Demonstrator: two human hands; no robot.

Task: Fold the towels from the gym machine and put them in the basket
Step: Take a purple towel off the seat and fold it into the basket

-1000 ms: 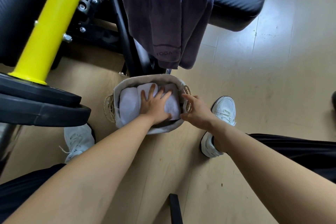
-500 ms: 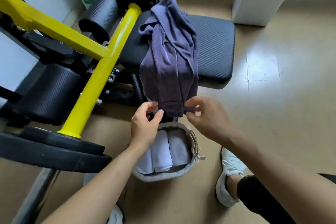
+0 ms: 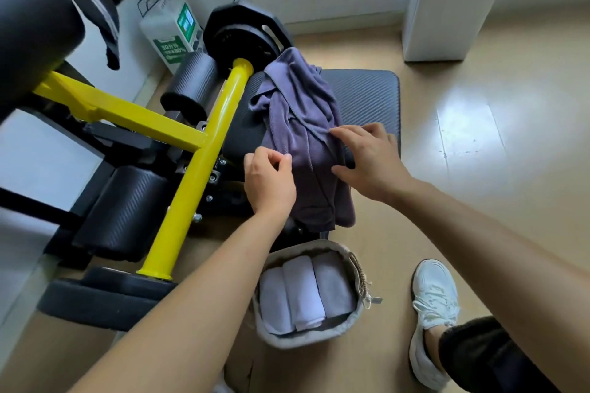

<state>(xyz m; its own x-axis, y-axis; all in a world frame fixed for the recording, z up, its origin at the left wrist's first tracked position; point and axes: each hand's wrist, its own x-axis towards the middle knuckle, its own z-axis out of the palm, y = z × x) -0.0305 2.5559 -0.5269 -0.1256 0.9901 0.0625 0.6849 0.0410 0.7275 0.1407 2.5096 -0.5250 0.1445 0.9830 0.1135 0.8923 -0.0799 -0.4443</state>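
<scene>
Purple towel (image 3: 303, 140) hangs lengthwise off the seat pad (image 3: 367, 96), above the basket (image 3: 348, 254); left hand (image 3: 269, 182) apparently pinches its edge, right hand (image 3: 370, 159) spread open on it.

Gym, weight machine (image 3: 204, 150), padded bench (image 3: 367, 99)

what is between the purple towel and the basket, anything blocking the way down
Nothing visible blocks it. The purple towel hangs over the front edge of the black seat, and the basket sits on the floor just below and in front. Both hands, left hand and right hand, are at the towel. Three folded towels nearly fill the basket.
</scene>
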